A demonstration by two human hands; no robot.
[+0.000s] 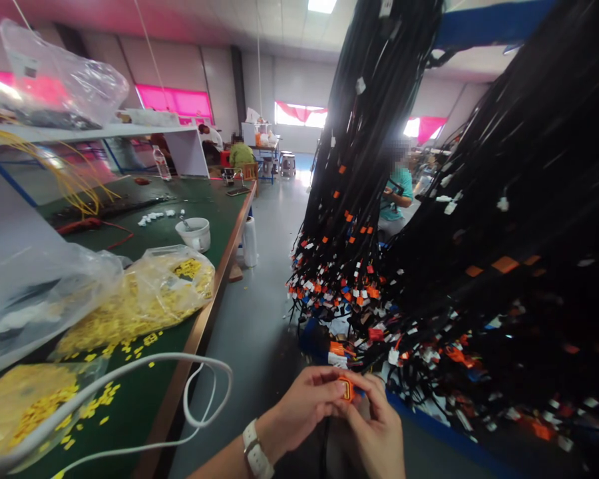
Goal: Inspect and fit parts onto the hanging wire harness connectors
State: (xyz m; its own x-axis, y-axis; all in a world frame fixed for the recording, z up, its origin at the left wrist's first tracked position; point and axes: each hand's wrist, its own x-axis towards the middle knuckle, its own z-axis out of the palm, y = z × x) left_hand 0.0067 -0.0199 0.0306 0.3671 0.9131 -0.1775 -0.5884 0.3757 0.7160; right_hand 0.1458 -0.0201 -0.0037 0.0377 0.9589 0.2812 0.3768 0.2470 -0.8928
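An orange plug connector (348,390) with a yellow piece in its face is held between both hands at the lower middle. My left hand (309,402), with a white watch on the wrist, grips it from the left, thumb and fingers closed on it. From the other side my right hand (374,412) pinches the same connector with thumb and forefinger. A dark cable hangs down below the hands. Just beyond them lie the ends of hanging black wire harnesses (369,133), tipped with white, orange, red and blue connectors.
At left, a green-topped table (164,372) carries bags of small yellow parts (144,299), a white cup (194,234), white pieces and a looping white cable (219,362). Another thick harness bundle (539,199) hangs at right. Several people sit farther back. A clear bottle (161,163) stands at the table's back.
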